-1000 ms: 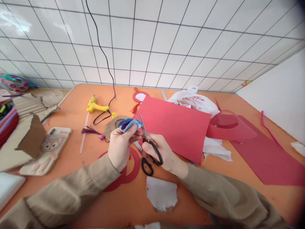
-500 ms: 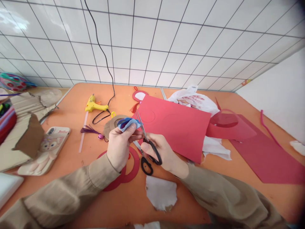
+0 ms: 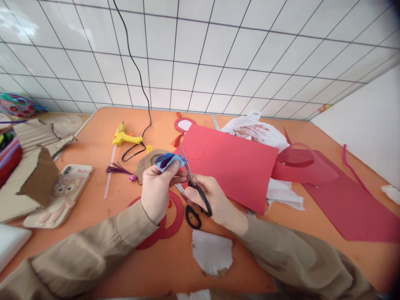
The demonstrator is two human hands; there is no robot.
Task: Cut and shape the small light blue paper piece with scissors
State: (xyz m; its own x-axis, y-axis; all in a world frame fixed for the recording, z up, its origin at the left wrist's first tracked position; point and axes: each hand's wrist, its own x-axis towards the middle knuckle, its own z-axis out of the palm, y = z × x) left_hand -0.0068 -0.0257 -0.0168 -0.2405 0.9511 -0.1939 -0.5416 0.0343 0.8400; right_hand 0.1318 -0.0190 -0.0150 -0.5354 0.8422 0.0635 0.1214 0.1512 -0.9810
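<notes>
My left hand (image 3: 158,183) pinches a small folded piece of blue fabric (image 3: 168,161) between thumb and fingers. Scissors with black handles (image 3: 204,200) are gripped in my right hand (image 3: 217,200), their blades pointing up beside the fabric's right edge. A second black-handled pair of scissors (image 3: 193,217) lies on the table below my hands, its blades partly hidden. Under my left hand rest red paper rings (image 3: 177,216). A brown cardboard piece (image 3: 143,166) sits just behind that hand, and a large red sheet (image 3: 237,166) lies beyond my right hand.
A yellow glue gun (image 3: 126,137) with a black cord, a purple tassel (image 3: 118,168) and a phone (image 3: 67,191) are on the left. At the back stand a white plastic bag (image 3: 259,131) and a red-framed ornament (image 3: 184,125). A white scrap (image 3: 212,252) lies in front.
Hardly anything differs. The view has shifted very slightly; both hands keep the same hold on the fabric and the scissors.
</notes>
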